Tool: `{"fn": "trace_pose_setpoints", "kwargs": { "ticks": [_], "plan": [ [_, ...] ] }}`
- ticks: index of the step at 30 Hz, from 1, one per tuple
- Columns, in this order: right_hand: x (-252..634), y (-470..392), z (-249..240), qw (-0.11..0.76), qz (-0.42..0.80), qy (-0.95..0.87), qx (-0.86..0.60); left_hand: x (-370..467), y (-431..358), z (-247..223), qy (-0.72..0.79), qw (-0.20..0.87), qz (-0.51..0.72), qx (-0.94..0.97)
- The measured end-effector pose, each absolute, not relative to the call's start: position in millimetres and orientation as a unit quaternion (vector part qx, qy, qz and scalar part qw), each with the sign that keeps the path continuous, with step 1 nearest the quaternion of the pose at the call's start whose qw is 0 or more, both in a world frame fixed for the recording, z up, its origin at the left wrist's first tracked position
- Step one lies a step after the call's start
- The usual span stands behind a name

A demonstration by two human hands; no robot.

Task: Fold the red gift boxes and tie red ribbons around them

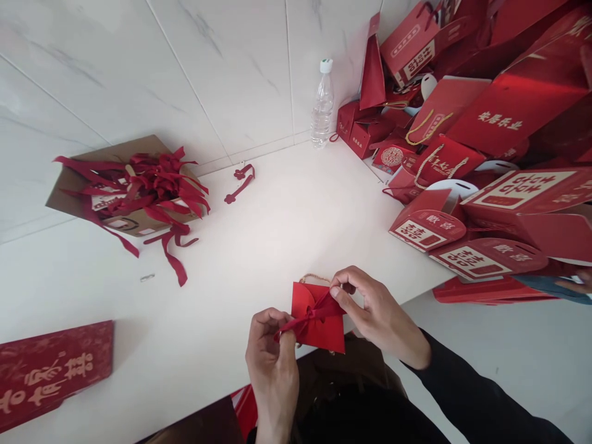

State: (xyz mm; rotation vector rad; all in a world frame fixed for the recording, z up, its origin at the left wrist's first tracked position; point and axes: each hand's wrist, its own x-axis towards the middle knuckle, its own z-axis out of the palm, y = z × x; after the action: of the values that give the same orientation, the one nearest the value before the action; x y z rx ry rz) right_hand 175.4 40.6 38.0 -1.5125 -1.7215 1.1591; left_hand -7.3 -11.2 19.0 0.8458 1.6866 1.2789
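A small bright red gift bag [328,331] with a twisted gold cord handle [315,278] lies at the table's front edge. Across its front runs a dark red ribbon [312,314], knotted in the middle. My left hand [274,351] pinches the ribbon's left end between thumb and fingers. The other end is pinched by my right hand [363,305], at the bag's upper right. Both hands are closed, and the ribbon spreads between them over the bag.
An open cardboard box [74,188] of red ribbons stands at the back left. A clear plastic bottle [322,108] is by the tiled wall. Many red gift boxes [504,123] are piled on the right. A red printed box [58,373] lies front left. Another person's hand [580,282] shows far right.
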Motion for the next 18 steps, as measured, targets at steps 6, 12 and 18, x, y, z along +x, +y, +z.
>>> {"fn": "trace_pose_setpoints", "kwargs": {
  "ticks": [6, 12, 18],
  "plan": [
    [174.5, 34.2, 43.6, 0.325, 0.345, -0.679, -0.561, -4.5, -15.3, 19.8, 0.656, 0.423, 0.519, 0.348],
    [157.5, 26.1, 44.8, 0.306, 0.284, -0.787, -0.455, 2.7, -22.0, 10.4, 0.655, 0.412, 0.526, 0.353],
    [160.5, 25.6, 29.4, 0.331, 0.294, -0.764, -0.469, 5.3, -24.1, 8.7, 0.652, 0.403, 0.541, 0.346]
  ]
}}
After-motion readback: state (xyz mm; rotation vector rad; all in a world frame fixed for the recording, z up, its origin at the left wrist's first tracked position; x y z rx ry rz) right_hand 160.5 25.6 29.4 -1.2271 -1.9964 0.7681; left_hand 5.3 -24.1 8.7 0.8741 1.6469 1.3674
